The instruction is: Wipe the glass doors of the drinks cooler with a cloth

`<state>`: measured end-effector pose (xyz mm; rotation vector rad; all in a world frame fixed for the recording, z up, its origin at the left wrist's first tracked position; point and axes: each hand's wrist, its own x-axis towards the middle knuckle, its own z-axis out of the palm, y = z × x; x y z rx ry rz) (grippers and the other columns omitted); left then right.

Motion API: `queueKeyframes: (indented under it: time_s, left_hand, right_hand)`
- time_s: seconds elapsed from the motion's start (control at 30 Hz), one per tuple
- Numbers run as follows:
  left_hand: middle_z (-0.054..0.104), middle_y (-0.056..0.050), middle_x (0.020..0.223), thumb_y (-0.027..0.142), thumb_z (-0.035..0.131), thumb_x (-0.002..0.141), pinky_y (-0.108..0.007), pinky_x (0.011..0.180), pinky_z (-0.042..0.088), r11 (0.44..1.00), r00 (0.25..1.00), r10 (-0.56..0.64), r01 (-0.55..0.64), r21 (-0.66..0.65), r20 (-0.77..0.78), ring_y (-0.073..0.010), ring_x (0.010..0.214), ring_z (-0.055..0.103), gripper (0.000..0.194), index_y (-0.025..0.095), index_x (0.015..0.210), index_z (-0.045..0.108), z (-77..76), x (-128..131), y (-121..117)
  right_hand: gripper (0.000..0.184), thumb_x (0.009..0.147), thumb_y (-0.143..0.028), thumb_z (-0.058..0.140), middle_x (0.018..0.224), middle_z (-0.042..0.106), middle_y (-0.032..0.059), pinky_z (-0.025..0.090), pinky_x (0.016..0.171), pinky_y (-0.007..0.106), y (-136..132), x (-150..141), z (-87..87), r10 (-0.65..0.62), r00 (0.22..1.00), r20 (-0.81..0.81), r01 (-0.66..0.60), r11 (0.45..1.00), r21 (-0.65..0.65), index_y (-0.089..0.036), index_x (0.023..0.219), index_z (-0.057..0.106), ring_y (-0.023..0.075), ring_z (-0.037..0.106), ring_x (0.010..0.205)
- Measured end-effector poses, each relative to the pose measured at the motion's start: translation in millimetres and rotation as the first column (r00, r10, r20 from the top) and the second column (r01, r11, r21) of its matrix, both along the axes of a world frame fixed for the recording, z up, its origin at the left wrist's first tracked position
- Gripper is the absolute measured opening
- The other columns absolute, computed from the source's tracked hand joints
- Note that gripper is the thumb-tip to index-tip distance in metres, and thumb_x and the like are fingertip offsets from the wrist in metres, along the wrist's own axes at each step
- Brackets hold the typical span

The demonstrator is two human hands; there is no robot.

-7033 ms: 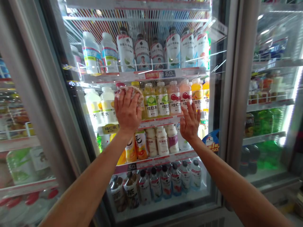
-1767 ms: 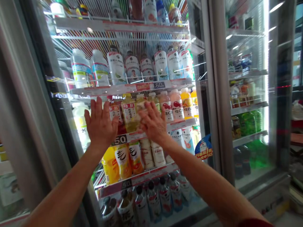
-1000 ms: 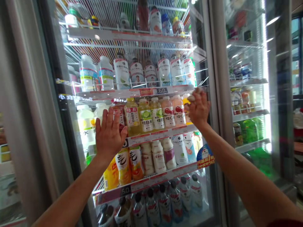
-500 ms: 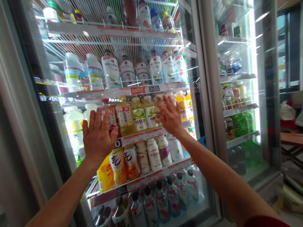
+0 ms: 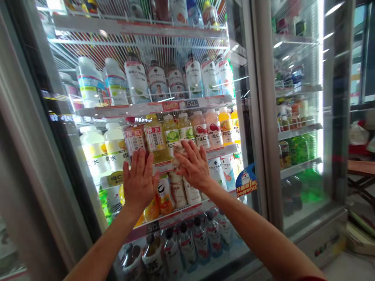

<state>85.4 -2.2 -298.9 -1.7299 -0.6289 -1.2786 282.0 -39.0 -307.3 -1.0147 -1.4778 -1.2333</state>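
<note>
My left hand (image 5: 141,181) lies flat against the glass door of a drinks fridge, its fingers stretched upward and nothing in it. To its right, my right hand (image 5: 193,167) presses a crumpled pale cloth (image 5: 178,146) onto the same glass; part of the cloth is hidden under the palm and fingers. Behind the glass, close to the cloth, stand bottles with lime labels (image 5: 172,134) and pink bottles with cherry labels (image 5: 201,128). A bottle with a red and white label (image 5: 134,139) shows just above my left fingertips.
Several shelves of bottled drinks fill the lit fridge, with dark-capped bottles (image 5: 187,242) at the bottom. A metal door frame (image 5: 262,117) runs down to the right, beside a second glass-fronted fridge (image 5: 299,134). A round blue sticker (image 5: 246,180) is near the door's right edge.
My right hand has slid down and left across the glass with the cloth, uncovering the pink bottles. My left hand sits lower and further right, closer to the other hand. The view has shifted slightly.
</note>
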Motion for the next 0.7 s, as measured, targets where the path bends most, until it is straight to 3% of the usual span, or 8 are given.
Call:
queueKeyframes:
  time_s: [0.1, 0.2, 0.3, 0.37, 0.47, 0.53, 0.6, 0.7]
  left_hand:
    - [0.024, -0.011, 0.146, 0.028, 0.052, 0.082, -0.046, 0.111, 0.012, 1.000, 1.000, 0.011, -0.011, 0.011, 0.014, -0.0246, 0.136, 0.021, 0.069, 0.021, 0.142, 0.017, -14.5, 3, -1]
    - [0.024, -0.011, 0.146, 0.028, 0.051, 0.082, -0.045, 0.111, 0.012, 1.000, 0.999, 0.013, -0.013, 0.007, 0.038, -0.0239, 0.135, 0.021, 0.069, 0.021, 0.142, 0.018, -17.5, 5, -1]
    - [0.025, -0.010, 0.145, 0.027, 0.050, 0.082, -0.045, 0.111, 0.012, 1.000, 0.999, 0.003, -0.002, -0.008, 0.050, -0.0237, 0.136, 0.021, 0.067, 0.021, 0.141, 0.020, -15.1, 5, -1]
    - [0.025, -0.010, 0.145, 0.027, 0.050, 0.083, -0.045, 0.111, 0.011, 1.000, 0.999, -0.005, 0.005, -0.012, 0.052, -0.0234, 0.136, 0.021, 0.065, 0.021, 0.141, 0.021, -14.9, 5, -1]
    - [0.024, -0.011, 0.145, 0.026, 0.050, 0.083, -0.045, 0.111, 0.012, 1.000, 0.999, 0.002, -0.002, -0.009, 0.042, -0.0231, 0.136, 0.019, 0.064, 0.020, 0.141, 0.022, -22.8, 5, -3]
    - [0.024, -0.010, 0.145, 0.025, 0.050, 0.083, -0.045, 0.111, 0.012, 1.000, 1.000, 0.008, -0.008, -0.008, 0.023, -0.0226, 0.136, 0.018, 0.064, 0.021, 0.141, 0.021, -34.5, 6, -5]
    - [0.024, -0.009, 0.145, 0.023, 0.050, 0.083, -0.044, 0.111, 0.011, 1.000, 1.000, 0.007, -0.007, -0.009, 0.005, -0.0220, 0.137, 0.017, 0.065, 0.022, 0.141, 0.020, -48.7, 6, -7]
    - [0.024, -0.009, 0.145, 0.023, 0.050, 0.082, -0.044, 0.112, 0.010, 1.000, 1.000, 0.013, -0.013, -0.014, 0.004, -0.0220, 0.137, 0.016, 0.067, 0.022, 0.141, 0.019, -65.6, 6, -7]
  right_hand:
    - [0.040, 0.084, -0.026, 0.044, 0.146, 0.029, 0.0027, 0.016, 0.110, 0.048, -4, 42, -12.8, -0.020, 0.994, -0.108, 0.024, 0.999, 0.043, -0.029, 0.124, 0.047, 0.0208, 0.022, 0.136]
    - [0.043, 0.085, -0.024, 0.039, 0.145, 0.030, 0.0066, 0.019, 0.106, 0.055, -5, 99, -24.9, -0.039, 0.905, -0.423, 0.098, 0.988, 0.119, -0.025, 0.128, 0.044, 0.0253, 0.026, 0.134]
    - [0.045, 0.086, -0.024, 0.036, 0.145, 0.028, 0.0112, 0.023, 0.102, 0.058, -4, 104, -34.0, -0.032, 0.813, -0.582, 0.141, 0.980, 0.142, -0.022, 0.132, 0.039, 0.0291, 0.026, 0.134]
    - [0.045, 0.087, -0.026, 0.036, 0.146, 0.026, 0.0111, 0.024, 0.104, 0.055, -2, 71, -40.4, -0.029, 0.870, -0.492, 0.108, 0.985, 0.133, -0.022, 0.132, 0.039, 0.0283, 0.023, 0.135]
    - [0.046, 0.085, -0.032, 0.044, 0.145, 0.030, 0.0074, 0.020, 0.108, 0.049, 1, 4, -51.6, -0.015, 0.987, -0.162, 0.021, 0.999, 0.041, -0.027, 0.130, 0.041, 0.0246, 0.021, 0.136]
    - [0.047, 0.083, -0.038, 0.048, 0.143, 0.034, 0.0061, 0.018, 0.110, 0.047, 0, -18, -59.9, 0.008, 1.000, 0.010, -0.008, 1.000, -0.019, -0.029, 0.129, 0.042, 0.0225, 0.022, 0.136]
    - [0.045, 0.083, -0.037, 0.048, 0.142, 0.036, 0.0062, 0.016, 0.110, 0.047, -2, -8, -69.7, 0.013, 0.999, 0.037, -0.013, 1.000, -0.012, -0.030, 0.127, 0.043, 0.0218, 0.024, 0.136]
    - [0.041, 0.085, -0.030, 0.044, 0.144, 0.033, 0.0079, 0.018, 0.109, 0.049, -6, 54, -85.7, -0.038, 0.986, -0.165, 0.050, 0.997, 0.066, -0.027, 0.126, 0.045, 0.0229, 0.027, 0.134]
